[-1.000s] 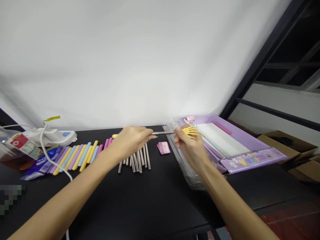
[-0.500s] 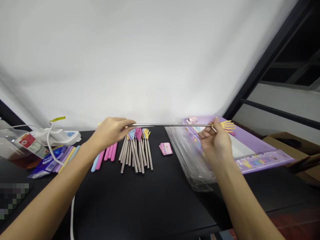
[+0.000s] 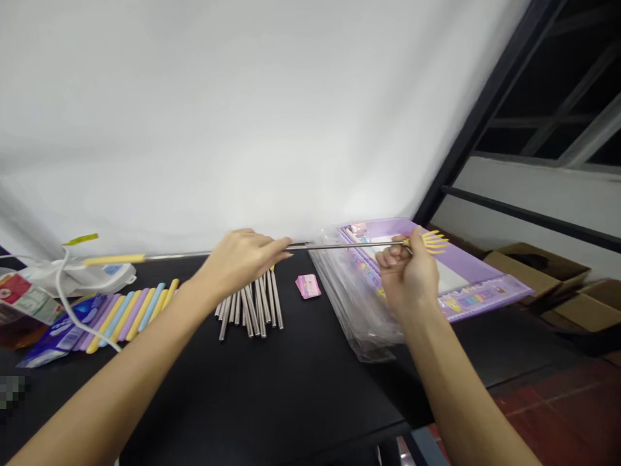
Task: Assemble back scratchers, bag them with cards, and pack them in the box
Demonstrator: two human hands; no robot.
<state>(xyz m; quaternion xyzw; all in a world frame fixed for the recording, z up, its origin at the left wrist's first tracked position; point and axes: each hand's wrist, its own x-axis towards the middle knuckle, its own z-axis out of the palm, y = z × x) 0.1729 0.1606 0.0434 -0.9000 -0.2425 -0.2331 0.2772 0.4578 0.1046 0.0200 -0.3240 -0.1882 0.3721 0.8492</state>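
Note:
A telescopic back scratcher (image 3: 334,246) stretches level across the view, raised above the black table. Its yellow hand-shaped head sticks out past my right hand (image 3: 412,272), whose fingers are closed round the thin rod just below the head. My left hand (image 3: 247,255) is closed on the rod near its middle. Beyond it the rod runs left to a yellow grip (image 3: 115,259). Under my left hand lies a bunch of metal back scratchers (image 3: 252,307), their heads mostly hidden. A small stack of pink cards (image 3: 308,286) lies between my hands on the table.
Coloured grip sleeves (image 3: 138,314) lie in a row at left, by a blue packet (image 3: 63,333), a white power strip (image 3: 82,277) and its cable. Clear plastic bags (image 3: 359,330) and a purple printed box (image 3: 490,291) lie at right. Cardboard boxes (image 3: 548,265) stand beyond.
My left hand has slid right along the rod, closer to my right hand. The yellow grip now shows at far left. The view has turned slightly to the right.

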